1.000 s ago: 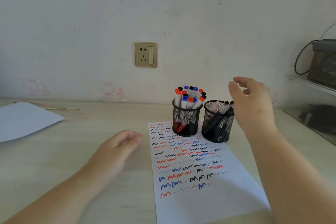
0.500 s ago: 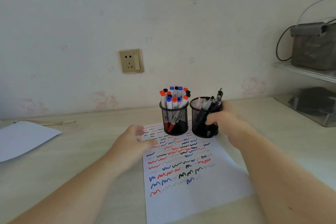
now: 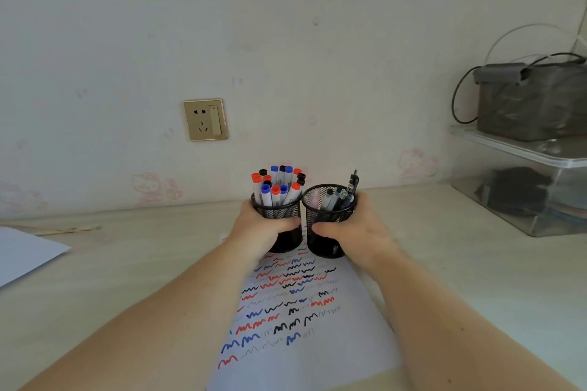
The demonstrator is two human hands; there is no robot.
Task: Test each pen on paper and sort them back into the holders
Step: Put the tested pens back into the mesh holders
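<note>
Two black mesh holders stand side by side at the far end of a white test sheet (image 3: 305, 343) covered in red, blue and black scribbles. The left holder (image 3: 281, 211) is packed with several markers (image 3: 276, 184) with red, blue and black caps. The right holder (image 3: 327, 216) carries several grey and dark pens (image 3: 341, 195). My left hand (image 3: 259, 228) grips the left holder, fingers curled round its front. My right hand (image 3: 354, 232) grips the right holder the same way. Both holders' lower parts are partly hidden by my fingers.
The light wooden desk (image 3: 127, 263) meets a wall with a gold socket plate (image 3: 205, 119). Another white sheet (image 3: 22, 254) lies at the left edge, with a thin stick (image 3: 68, 229) behind it. A clear plastic box (image 3: 527, 187) with a grey device (image 3: 533, 98) on top stands at the right.
My left hand left the paper and closed round the left holder. My right hand came down from the air onto the right holder and now holds it. The view tilted and shifted.
</note>
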